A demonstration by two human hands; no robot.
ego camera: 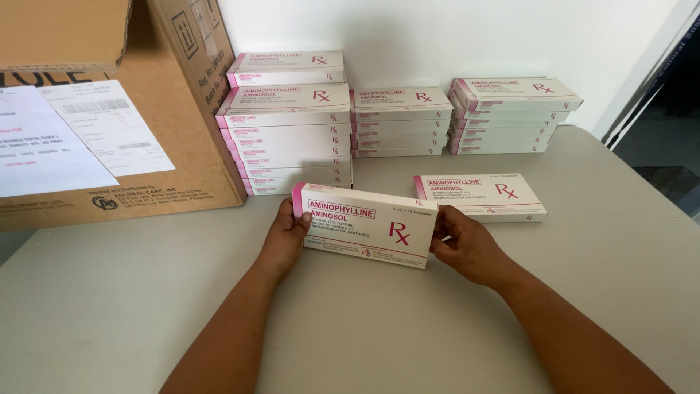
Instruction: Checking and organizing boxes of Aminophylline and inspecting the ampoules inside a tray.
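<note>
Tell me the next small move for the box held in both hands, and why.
Probably lower the held box flat beside the single box on the table: both hands, left and right, grip its ends, tilted up.

White medicine box (364,225) (pink end stripe), brown carton (175,146), grey table (364,335)

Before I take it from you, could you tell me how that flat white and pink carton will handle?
The carton likely stays stiff: it spans between left hand and right hand without sagging. Probably light, since fingertips alone support it. Flat sides shouldn't roll; the smooth card might slip.
</note>
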